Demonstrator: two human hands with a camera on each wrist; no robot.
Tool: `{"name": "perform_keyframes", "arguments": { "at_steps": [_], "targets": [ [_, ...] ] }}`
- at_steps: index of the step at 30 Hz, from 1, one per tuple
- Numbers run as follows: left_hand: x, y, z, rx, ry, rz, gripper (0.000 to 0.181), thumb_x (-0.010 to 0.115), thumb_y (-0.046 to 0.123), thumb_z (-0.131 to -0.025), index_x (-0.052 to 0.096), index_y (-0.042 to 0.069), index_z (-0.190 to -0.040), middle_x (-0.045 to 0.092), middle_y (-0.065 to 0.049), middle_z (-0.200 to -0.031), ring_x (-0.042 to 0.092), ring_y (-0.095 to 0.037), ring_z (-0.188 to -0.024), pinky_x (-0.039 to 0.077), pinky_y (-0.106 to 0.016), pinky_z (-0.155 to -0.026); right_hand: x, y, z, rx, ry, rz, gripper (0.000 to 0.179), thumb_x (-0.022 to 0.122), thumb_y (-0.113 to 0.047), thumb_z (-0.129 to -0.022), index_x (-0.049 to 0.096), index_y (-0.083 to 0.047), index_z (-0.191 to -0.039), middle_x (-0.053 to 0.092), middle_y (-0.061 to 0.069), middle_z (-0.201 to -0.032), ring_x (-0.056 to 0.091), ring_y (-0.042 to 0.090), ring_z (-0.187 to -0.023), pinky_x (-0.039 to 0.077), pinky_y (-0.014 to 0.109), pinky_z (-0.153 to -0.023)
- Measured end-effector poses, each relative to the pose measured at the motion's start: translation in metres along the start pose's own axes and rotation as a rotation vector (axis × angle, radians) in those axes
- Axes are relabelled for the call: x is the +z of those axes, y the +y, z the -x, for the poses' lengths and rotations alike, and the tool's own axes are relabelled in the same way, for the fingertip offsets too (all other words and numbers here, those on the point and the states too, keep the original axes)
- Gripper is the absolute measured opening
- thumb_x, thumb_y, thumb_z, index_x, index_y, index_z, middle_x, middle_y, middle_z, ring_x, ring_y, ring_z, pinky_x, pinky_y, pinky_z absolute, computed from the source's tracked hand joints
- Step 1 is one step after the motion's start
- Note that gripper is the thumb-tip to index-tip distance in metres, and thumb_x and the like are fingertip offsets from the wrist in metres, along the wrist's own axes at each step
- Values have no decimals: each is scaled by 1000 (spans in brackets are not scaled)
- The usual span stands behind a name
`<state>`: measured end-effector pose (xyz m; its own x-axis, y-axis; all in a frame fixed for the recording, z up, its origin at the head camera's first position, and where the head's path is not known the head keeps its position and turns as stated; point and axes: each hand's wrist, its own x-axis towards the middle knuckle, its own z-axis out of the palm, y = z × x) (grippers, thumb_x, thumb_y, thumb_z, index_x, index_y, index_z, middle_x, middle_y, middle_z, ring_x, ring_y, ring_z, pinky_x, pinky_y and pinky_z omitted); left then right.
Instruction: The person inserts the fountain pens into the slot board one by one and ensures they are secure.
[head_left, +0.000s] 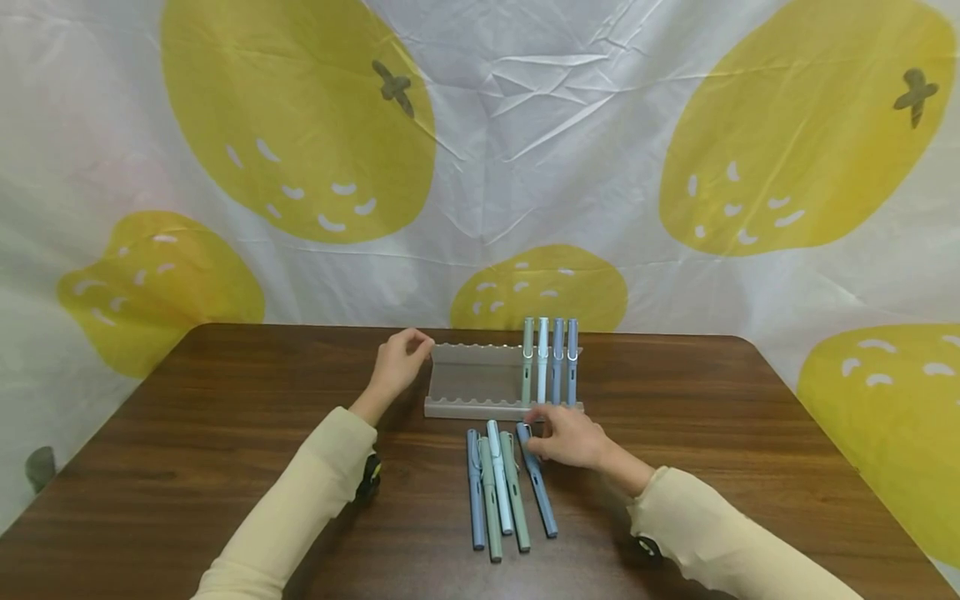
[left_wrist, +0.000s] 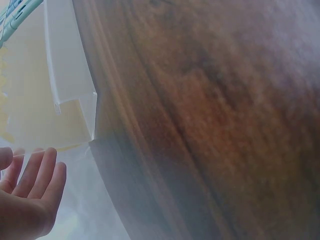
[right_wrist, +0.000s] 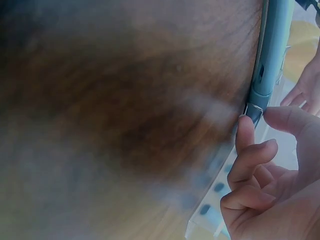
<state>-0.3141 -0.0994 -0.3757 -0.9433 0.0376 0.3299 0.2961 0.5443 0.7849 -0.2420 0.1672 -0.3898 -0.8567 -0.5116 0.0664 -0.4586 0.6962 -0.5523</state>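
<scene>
A clear pen rack (head_left: 480,383) with scalloped edges stands on the table. Several capped pens, one green, one pale blue and others darker blue (head_left: 558,367), lean upright in its right-hand slots. At the rack's far left corner, my left hand (head_left: 400,362) pinches the edge between thumb and fingers; the left wrist view shows this hand (left_wrist: 32,195) below the rack's end wall (left_wrist: 87,117). In front of the rack, my right hand (head_left: 570,437) pinches the clip end of a dark blue pen (head_left: 538,483) that lies on the table. Thumb and index finger meet either side of that pen (right_wrist: 256,100) in the right wrist view.
Left of the pinched pen lie more loose pens side by side: a blue one (head_left: 476,492), a pale blue one (head_left: 500,483) and green ones (head_left: 515,496). The brown wooden table (head_left: 262,383) ends at a lemon-print cloth (head_left: 480,167) behind.
</scene>
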Motion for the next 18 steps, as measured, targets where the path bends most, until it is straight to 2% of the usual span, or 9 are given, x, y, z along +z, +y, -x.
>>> {"name": "perform_keyframes", "arguments": {
  "at_steps": [7, 13, 18],
  "targets": [
    [0, 2, 1, -20, -7, -29, 21, 52, 20, -90, 62, 1, -94, 63, -11, -86, 60, -22, -77, 46, -37, -72, -2, 2, -1, -25, -37, -37, 26, 62, -14, -80, 55, 0, -101, 53, -6, -54, 50, 8, -46, 36, 24, -40],
    [-1, 3, 1, -20, -4, -30, 21, 53, 19, -90, 62, 1, -93, 63, -11, -86, 60, -23, -77, 46, -37, -73, 1, 1, -4, -42, -79, -92, 28, 65, -13, -79, 53, 2, -100, 54, -7, -53, 47, 8, -40, 40, 25, -37],
    [0, 3, 1, -12, -2, -28, 21, 52, 19, -90, 62, 1, -94, 63, -11, -86, 60, -23, -77, 46, -37, -72, 2, -1, -4, -57, -101, -62, 32, 67, -15, -78, 51, 1, -100, 50, -5, -51, 44, 7, -38, 39, 24, -36]
  ]
}}
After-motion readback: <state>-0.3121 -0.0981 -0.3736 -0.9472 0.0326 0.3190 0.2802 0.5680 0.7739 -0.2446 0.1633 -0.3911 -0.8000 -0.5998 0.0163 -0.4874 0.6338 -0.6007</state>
